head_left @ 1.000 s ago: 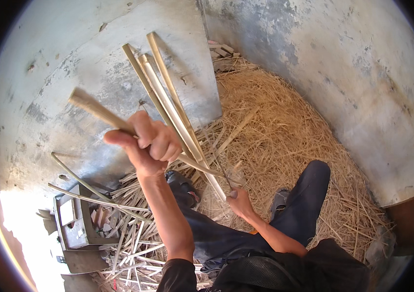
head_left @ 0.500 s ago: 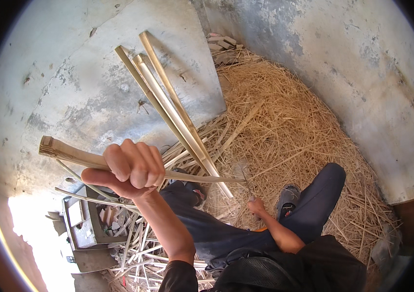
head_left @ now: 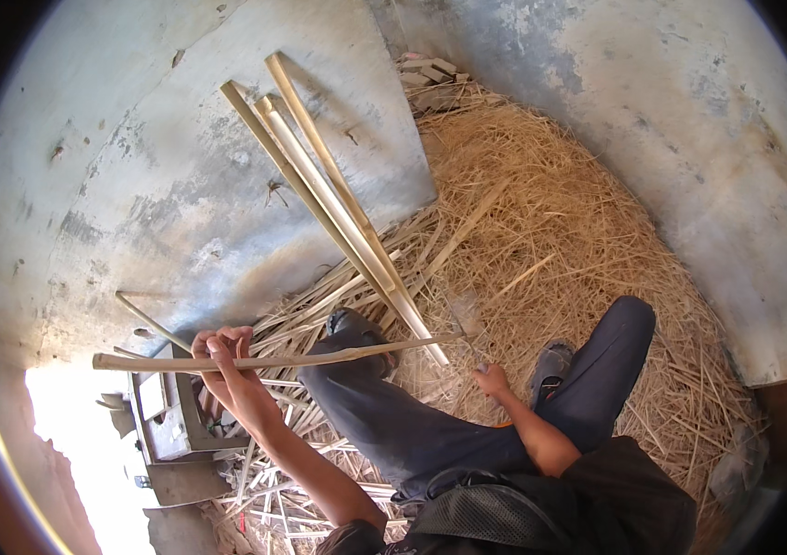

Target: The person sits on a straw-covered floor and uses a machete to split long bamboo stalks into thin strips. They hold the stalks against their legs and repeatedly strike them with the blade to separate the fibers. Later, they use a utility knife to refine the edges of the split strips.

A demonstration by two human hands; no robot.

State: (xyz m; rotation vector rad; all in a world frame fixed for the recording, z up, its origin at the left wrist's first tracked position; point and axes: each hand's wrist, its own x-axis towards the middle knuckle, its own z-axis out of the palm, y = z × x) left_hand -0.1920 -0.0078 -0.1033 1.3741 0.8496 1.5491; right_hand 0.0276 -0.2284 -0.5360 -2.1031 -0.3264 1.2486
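A long split bamboo strip (head_left: 338, 356) runs almost level across the view, from far left to the middle. My left hand (head_left: 229, 368) holds it loosely near its thicker left end, thumb against the near side and fingers partly lifted. The strip's thin right end meets the blade of a knife (head_left: 469, 344). The knife's grip is in my right hand (head_left: 493, 379), which is closed low between my legs. The blade looks thin and grey against the shavings, and its exact edge is hard to make out.
Several bamboo pieces (head_left: 338, 203) lean against the left wall (head_left: 162, 166). A heap of shavings (head_left: 541, 213) covers the floor ahead. More cut strips (head_left: 273, 481) lie at my left, near a grey box-like frame (head_left: 171, 430). Bricks (head_left: 430, 69) sit in the far corner.
My left hand has moved down and left, and its tight fist has loosened around the strip. The strip now lies flatter. My right hand and the knife have barely moved.
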